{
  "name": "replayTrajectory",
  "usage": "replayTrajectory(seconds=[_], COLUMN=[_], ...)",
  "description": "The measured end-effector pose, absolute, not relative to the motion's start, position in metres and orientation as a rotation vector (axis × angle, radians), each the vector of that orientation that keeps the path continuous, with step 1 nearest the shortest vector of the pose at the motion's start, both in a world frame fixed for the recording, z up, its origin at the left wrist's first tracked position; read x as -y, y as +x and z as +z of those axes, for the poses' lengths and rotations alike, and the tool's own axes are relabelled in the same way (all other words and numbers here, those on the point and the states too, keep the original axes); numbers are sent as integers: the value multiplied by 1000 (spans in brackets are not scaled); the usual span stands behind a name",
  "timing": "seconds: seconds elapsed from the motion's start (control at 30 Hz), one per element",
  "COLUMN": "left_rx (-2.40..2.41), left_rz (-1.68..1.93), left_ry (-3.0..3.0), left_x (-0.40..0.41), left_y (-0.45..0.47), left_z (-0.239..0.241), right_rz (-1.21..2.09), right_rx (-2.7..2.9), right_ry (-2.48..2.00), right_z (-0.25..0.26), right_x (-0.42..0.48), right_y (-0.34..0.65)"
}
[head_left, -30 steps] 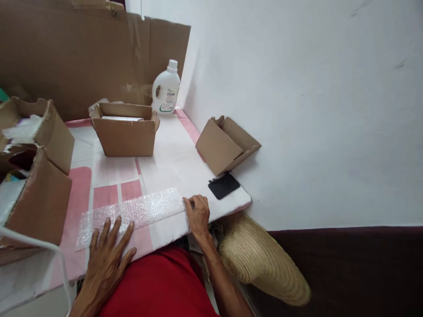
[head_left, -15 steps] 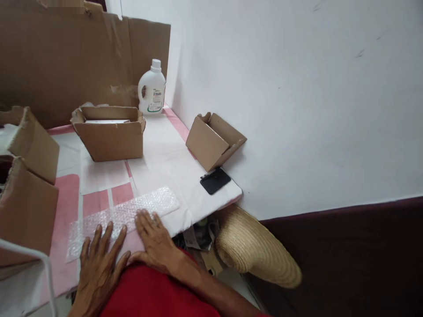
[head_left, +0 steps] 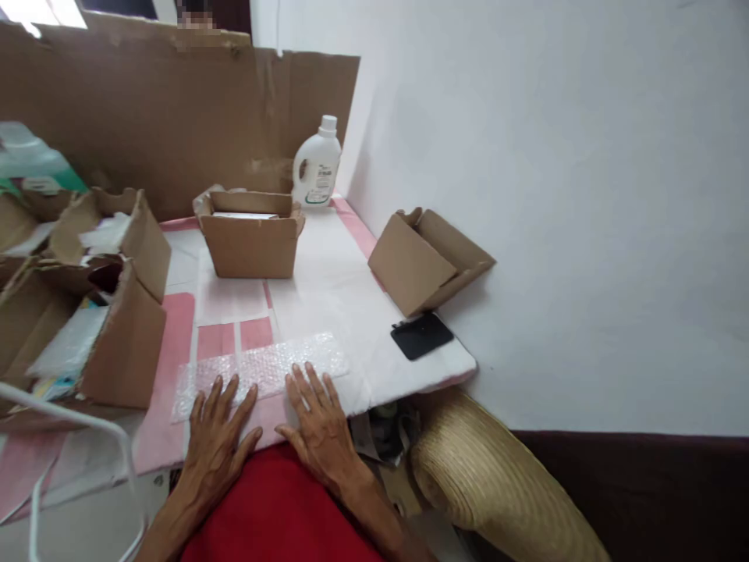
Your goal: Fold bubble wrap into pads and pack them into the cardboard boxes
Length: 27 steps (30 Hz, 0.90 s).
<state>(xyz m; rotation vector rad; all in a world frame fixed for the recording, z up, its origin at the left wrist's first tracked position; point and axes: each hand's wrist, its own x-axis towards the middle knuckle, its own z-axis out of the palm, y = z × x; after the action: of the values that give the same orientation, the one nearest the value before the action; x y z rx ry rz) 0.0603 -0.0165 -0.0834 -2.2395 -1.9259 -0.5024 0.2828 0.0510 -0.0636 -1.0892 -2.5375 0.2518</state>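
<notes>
A long strip of clear bubble wrap (head_left: 263, 367) lies flat along the front of the table. My left hand (head_left: 216, 433) rests on its near left edge, fingers spread, palm down. My right hand (head_left: 319, 421) lies palm down farther right, its fingertips on the strip's near edge. Neither hand grips anything. Beyond the strip's right end, a flat black phone screen (head_left: 422, 336) lies near the table corner.
An open cardboard box (head_left: 251, 246) stands behind the strip, a tilted box (head_left: 415, 265) leans by the wall, and several boxes (head_left: 126, 343) crowd the left. A white jug (head_left: 319, 168) stands at the back. A straw hat (head_left: 485, 476) hangs below the table's right corner.
The view has swung left, showing more of the left boxes and a green-tinted bottle. My hands have moved apart, the right one sliding rightward along the bubble wrap.
</notes>
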Motion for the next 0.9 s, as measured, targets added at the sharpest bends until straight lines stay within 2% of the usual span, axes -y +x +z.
replayTrajectory(seconds=[0.1,0.27,0.4,0.53,0.63,0.83,0.9], left_rx=[1939,2323,2815,3037,3082,3169,3121], left_rz=[-568,-622,-326,-166,-382,-1282,-1465], left_ry=[-2197,-1761,-1427,-1362,-1443,-1514,-1643], left_x=[20,41,42,26,21,15,1], left_y=[57,47,38,27,17,24,41], left_z=[-77,-53,-31,-18,-17,-4,5], right_rz=[387,520,554,565,579,611,608], right_rx=[2644,2662,2645,2598,2570,2570,2571], right_ry=[-779,-760,-767,-787,-795,-808,-805], right_z=[-65,-76,-78,-80,-82,-75,-74], right_x=[-50,-52,-52,-50,-51,-54,-54], right_y=[265,254,255,253,250,250,251])
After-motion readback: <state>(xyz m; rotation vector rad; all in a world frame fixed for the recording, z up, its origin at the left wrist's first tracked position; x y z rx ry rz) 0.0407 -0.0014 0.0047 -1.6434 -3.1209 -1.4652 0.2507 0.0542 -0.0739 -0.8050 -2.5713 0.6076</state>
